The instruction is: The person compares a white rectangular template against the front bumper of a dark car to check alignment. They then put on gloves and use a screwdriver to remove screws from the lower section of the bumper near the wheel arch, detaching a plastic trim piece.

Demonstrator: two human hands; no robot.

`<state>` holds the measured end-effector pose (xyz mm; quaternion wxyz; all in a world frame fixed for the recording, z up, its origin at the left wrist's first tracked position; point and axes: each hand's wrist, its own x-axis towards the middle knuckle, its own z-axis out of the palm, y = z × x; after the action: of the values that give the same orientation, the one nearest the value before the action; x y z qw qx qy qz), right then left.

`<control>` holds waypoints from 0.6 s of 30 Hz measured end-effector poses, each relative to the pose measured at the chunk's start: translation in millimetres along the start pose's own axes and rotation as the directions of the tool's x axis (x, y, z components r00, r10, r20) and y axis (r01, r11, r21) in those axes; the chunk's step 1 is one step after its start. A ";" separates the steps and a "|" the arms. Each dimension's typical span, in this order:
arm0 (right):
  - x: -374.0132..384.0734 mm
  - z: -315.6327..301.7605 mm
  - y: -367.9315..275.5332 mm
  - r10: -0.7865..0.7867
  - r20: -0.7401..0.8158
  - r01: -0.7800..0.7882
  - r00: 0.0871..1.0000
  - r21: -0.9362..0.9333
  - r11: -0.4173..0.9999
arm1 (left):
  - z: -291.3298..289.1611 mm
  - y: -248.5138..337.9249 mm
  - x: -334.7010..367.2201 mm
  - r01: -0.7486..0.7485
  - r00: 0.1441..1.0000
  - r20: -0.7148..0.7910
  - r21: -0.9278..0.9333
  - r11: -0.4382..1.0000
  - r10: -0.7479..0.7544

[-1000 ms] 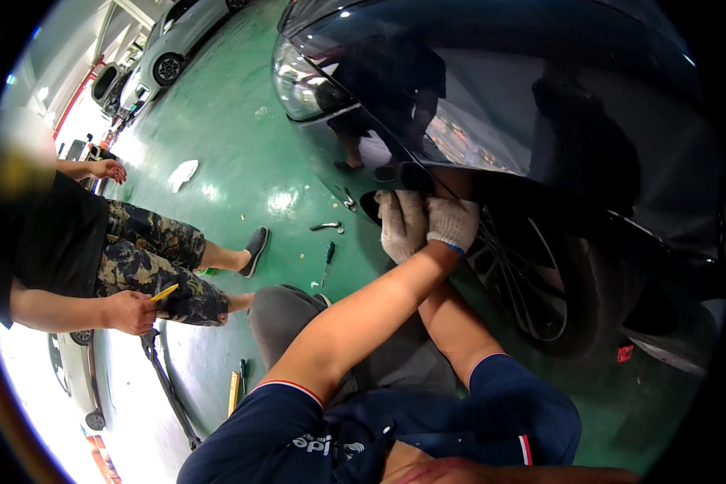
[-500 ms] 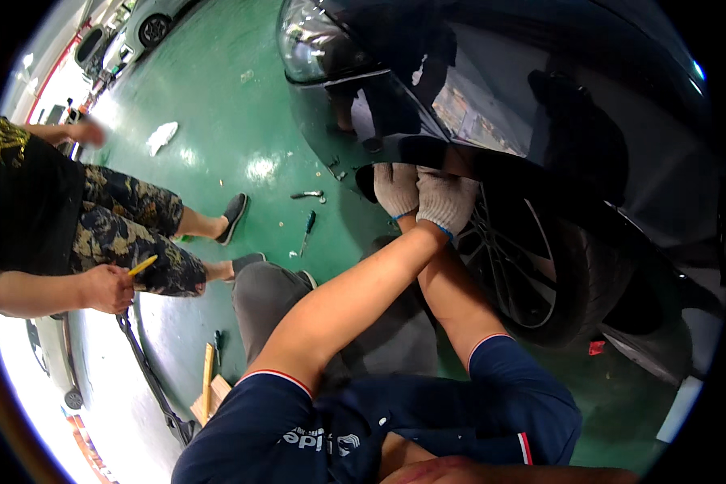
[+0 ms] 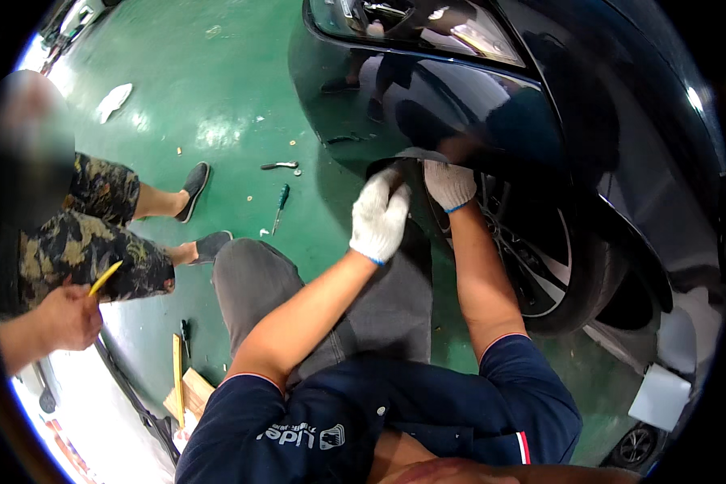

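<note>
My left hand [image 3: 379, 218], in a white knitted glove with a blue cuff, is at the front lower edge of the wheel arch. Its fingers are bent, with the thumb facing them; whatever lies between is dark and unclear. My right hand [image 3: 450, 185], gloved alike, reaches up inside the arch, its fingers hidden behind the bumper edge. Both are at the dark blue car's bumper [image 3: 427, 109], just below the headlight [image 3: 427, 28]. Beside my right forearm stands the front wheel [image 3: 532, 258], with dark spokes and a black tyre.
On the green floor lie a ratchet wrench [image 3: 280, 165], a screwdriver [image 3: 281, 208], small loose parts and a white cloth [image 3: 114, 102]. Another person in camouflage shorts [image 3: 97, 254] stands at left, holding a yellow stick-like object [image 3: 105, 277]. Wooden pieces [image 3: 189, 393] and another screwdriver [image 3: 185, 337] lie lower left.
My forearms have uncrossed. My left hand has moved left and out to the arch's front edge; my right is now to its right. The view has shifted, and the other person's raised hand has dropped from sight.
</note>
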<state>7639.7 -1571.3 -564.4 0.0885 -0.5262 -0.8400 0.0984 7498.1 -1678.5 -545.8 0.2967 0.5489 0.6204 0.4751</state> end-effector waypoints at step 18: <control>-4.2 -4.1 20.7 0.124 -0.252 -0.177 0.960 -0.202 0.963 | 96.7 -93.0 55.8 -0.428 0.853 0.488 0.458 0.779 0.182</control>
<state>7660.5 -1566.0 -566.0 0.1206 -0.6036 -0.7863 -0.0532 7534.6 -1594.3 -658.4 0.1683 0.7942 0.5521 0.1900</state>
